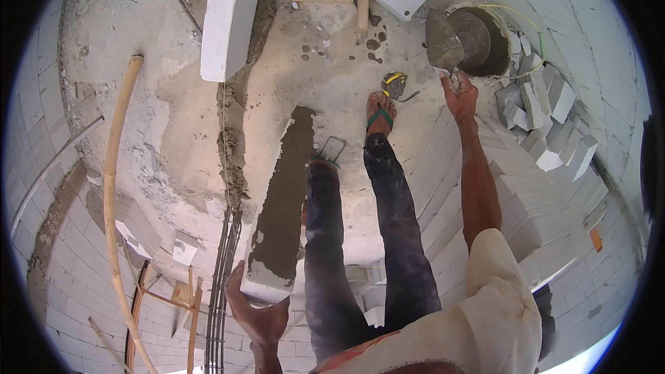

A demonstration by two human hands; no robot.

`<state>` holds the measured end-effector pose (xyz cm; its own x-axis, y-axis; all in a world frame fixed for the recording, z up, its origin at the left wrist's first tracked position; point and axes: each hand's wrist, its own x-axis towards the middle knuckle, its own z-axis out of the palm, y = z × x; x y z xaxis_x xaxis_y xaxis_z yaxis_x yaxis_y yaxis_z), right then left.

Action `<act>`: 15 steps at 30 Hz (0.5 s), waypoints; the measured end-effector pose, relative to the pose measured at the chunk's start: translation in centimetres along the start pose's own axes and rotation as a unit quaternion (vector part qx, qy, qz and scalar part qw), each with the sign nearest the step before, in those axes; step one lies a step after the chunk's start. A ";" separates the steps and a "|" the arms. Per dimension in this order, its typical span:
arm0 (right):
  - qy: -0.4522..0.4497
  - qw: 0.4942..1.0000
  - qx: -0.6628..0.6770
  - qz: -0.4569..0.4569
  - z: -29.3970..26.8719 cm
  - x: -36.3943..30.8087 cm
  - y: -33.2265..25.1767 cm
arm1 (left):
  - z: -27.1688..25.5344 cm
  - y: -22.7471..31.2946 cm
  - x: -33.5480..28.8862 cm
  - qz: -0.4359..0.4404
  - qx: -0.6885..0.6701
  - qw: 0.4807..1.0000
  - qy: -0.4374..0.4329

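My left hand [258,317] is closed round the near end of a long white lightweight concrete block [269,279]. Grey wet mortar [284,194] coats most of the block's upward face, with bare white along its edges. On the right, my right hand [460,97] grips a mortar-smeared trowel [442,38]; its handle is hidden in the fist. The trowel's blade is at the left rim of a round bucket [504,45], which has mortar inside.
A white block [232,21] stands on a mortar line [232,131] along the floor. By my foot lies a yellow-black tape measure [394,85]. Broken blocks [547,107] are piled at right, beside stacked blocks [512,201]. A bamboo pole [112,187] leans at left, near rebar [220,298].
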<state>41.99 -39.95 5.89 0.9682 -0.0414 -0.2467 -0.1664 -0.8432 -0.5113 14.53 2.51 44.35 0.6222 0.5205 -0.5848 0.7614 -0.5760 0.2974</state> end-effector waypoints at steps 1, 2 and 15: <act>-0.034 0.999 -0.003 0.005 0.7 -0.6 -1.7 | -0.3 -1.2 0.2 0.001 -0.005 1.000 0.000; -0.071 0.997 -0.008 0.009 1.6 -1.5 -3.5 | -0.5 -2.2 0.1 -0.001 -0.011 1.000 0.000; -0.317 0.940 -0.002 -0.127 23.5 -12.5 -21.2 | 1.3 -14.9 -2.6 -0.060 -0.044 0.996 0.056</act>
<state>29.03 -9.01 0.45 0.6712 0.4875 -0.5585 0.0561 -0.7846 -0.6175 1.30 8.91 40.46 0.5385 0.6523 -0.5335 0.8414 -0.4502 0.2988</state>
